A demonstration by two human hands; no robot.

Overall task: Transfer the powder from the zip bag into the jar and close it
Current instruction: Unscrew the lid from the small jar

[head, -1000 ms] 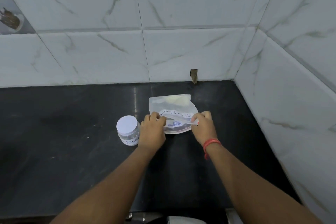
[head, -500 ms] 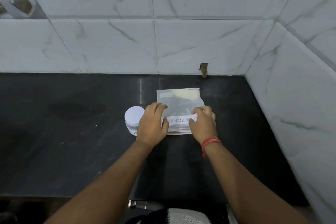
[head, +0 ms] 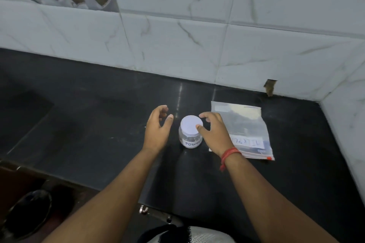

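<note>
Head view looks down, close, over the counter point(head: 98, 116).

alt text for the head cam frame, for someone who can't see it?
Two bare hands close in on a small clear jar with a white lid on a black counter: the left hand open beside it, the right hand at the lid's edge. A labelled zip bag lies flat to the jar's right, by the tiled wall.

The jar point(head: 191, 132) carries a white label reading "POW", the rest hidden. The zip bag point(head: 244, 130) label shows handwritten letters, not clearly readable.
</note>
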